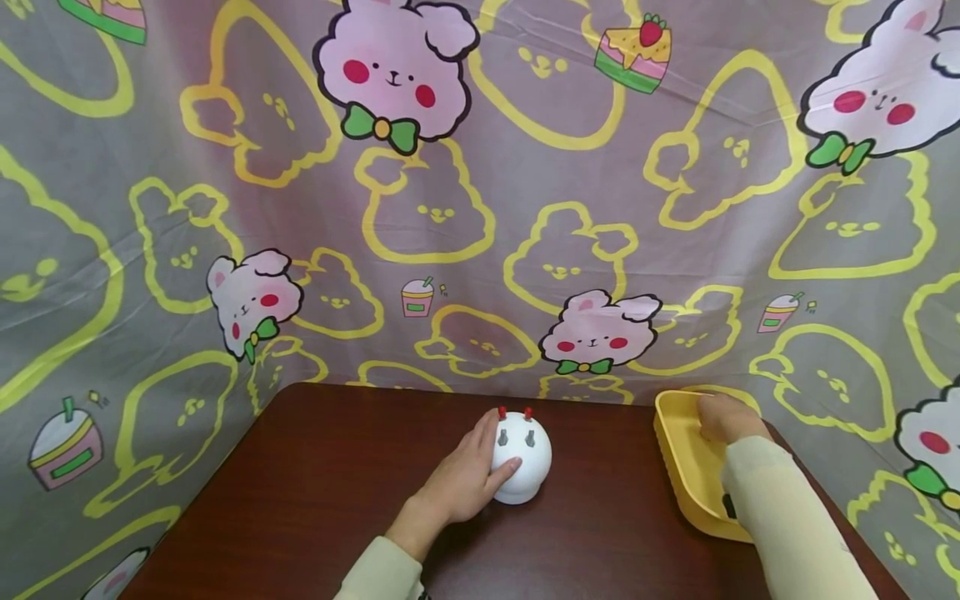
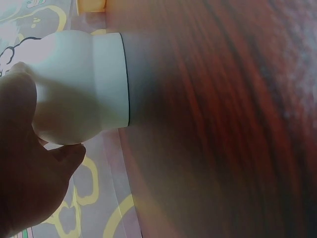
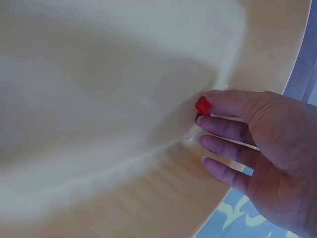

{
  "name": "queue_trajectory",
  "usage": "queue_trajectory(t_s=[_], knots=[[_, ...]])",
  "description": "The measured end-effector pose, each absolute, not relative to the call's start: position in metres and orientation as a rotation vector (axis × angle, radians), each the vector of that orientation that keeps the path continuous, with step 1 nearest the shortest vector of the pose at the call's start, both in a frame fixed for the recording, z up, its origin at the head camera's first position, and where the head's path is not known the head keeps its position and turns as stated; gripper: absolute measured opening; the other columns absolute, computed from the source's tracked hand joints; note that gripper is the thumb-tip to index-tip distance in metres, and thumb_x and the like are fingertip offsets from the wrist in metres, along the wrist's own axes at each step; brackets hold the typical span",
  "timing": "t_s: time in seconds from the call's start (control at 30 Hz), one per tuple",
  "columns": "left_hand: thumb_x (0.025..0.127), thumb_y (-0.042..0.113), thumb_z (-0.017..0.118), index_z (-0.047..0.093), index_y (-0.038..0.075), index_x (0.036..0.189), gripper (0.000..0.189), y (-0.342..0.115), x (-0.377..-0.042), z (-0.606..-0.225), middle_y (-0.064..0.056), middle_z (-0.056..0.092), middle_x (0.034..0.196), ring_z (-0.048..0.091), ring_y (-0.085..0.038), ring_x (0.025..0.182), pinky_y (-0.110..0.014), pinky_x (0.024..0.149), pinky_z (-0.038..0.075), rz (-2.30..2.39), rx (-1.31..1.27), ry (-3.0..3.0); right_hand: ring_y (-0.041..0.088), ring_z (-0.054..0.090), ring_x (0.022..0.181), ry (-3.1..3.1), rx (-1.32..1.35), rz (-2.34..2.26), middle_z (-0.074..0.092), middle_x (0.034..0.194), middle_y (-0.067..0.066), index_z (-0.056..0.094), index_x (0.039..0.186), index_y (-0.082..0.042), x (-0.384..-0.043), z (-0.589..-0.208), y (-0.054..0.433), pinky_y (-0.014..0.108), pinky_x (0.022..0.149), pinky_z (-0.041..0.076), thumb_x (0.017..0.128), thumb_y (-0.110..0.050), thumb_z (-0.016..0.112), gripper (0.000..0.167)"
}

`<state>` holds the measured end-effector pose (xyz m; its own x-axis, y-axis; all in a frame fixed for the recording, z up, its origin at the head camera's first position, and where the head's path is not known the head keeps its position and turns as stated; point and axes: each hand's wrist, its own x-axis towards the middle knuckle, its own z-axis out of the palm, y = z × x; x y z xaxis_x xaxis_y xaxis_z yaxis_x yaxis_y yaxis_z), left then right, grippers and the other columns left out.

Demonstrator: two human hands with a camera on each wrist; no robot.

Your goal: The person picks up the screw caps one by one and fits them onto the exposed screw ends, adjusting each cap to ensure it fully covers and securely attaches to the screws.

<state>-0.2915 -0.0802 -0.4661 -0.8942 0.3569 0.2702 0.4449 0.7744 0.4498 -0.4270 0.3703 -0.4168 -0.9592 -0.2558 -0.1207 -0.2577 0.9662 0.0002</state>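
Note:
A white rounded body with a flat base stands upright on the table. Two small red pegs stick up from its top, and two grey pegs sit on its front. My left hand grips the body from the left, thumb across the front and fingers round the far side; its plain white side shows in the left wrist view. Inside a yellow tray on the right, my right hand pinches a small red peg between thumb and index finger, near the tray's corner. The other fingers extend loosely.
A small black thing lies in the tray, partly hidden by the right sleeve. The dark wooden table is bordered at the back and sides by a patterned cloth.

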Motion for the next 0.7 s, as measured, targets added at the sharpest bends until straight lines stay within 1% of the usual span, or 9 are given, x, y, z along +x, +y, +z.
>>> queue_trajectory(t_s=[0.17,0.37,0.43,0.53,0.57,0.7], knots=[[0.104,0.061,0.043,0.017,0.002,0.163,0.087,-0.081,-0.291,-0.467,-0.017,0.023,0.168,0.034,-0.032,0.149,-0.046,0.118,0.035,-0.767,-0.639,-2.796,0.024,0.047,0.065,3.0,-0.391,-0.031,0.051,0.071,0.007,0.053,0.07,-0.009,-0.429,-0.421,0.372,0.035,0.06,0.039,0.077,0.005,0.065,0.02],[0.104,0.061,0.042,0.017,0.002,0.163,0.087,-0.081,-0.291,-0.467,-0.016,0.022,0.168,0.033,-0.032,0.149,-0.046,0.118,0.035,-0.763,-0.638,-2.798,0.024,0.047,0.064,3.006,-0.38,-0.066,0.052,0.071,0.007,0.054,0.071,-0.009,-0.431,-0.423,0.373,0.035,0.059,0.039,0.069,0.005,0.068,0.02],[0.104,0.062,0.041,0.017,0.002,0.163,0.087,-0.081,-0.292,-0.467,-0.016,0.022,0.168,0.033,-0.032,0.149,-0.046,0.118,0.035,-0.764,-0.636,-2.799,0.024,0.047,0.063,3.01,-0.397,-0.078,0.052,0.069,0.006,0.054,0.069,-0.01,-0.435,-0.426,0.375,0.035,0.057,0.038,0.067,0.005,0.069,0.021],[0.104,0.062,0.041,0.017,0.002,0.163,0.087,-0.08,-0.292,-0.467,-0.015,0.021,0.168,0.033,-0.031,0.15,-0.046,0.118,0.035,-0.761,-0.635,-2.799,0.022,0.046,0.059,3.009,-0.437,-0.125,0.052,0.065,0.005,0.054,0.064,-0.012,-0.44,-0.431,0.38,0.034,0.054,0.037,0.064,0.005,0.066,0.02],[0.104,0.062,0.041,0.017,0.002,0.163,0.087,-0.08,-0.291,-0.467,-0.016,0.021,0.168,0.033,-0.031,0.15,-0.046,0.118,0.035,-0.761,-0.636,-2.798,0.02,0.045,0.059,3.007,-0.511,-0.169,0.051,0.065,0.002,0.053,0.064,-0.014,-0.451,-0.443,0.391,0.033,0.053,0.036,0.063,0.004,0.066,0.022],[0.104,0.062,0.041,0.017,0.002,0.163,0.087,-0.08,-0.291,-0.467,-0.016,0.021,0.168,0.032,-0.032,0.15,-0.046,0.118,0.034,-0.761,-0.638,-2.797,0.018,0.04,0.055,2.982,-0.538,-0.229,0.049,0.061,0.001,0.053,0.059,-0.016,-0.453,-0.446,0.393,0.031,0.05,0.032,0.063,0.006,0.062,0.024]])
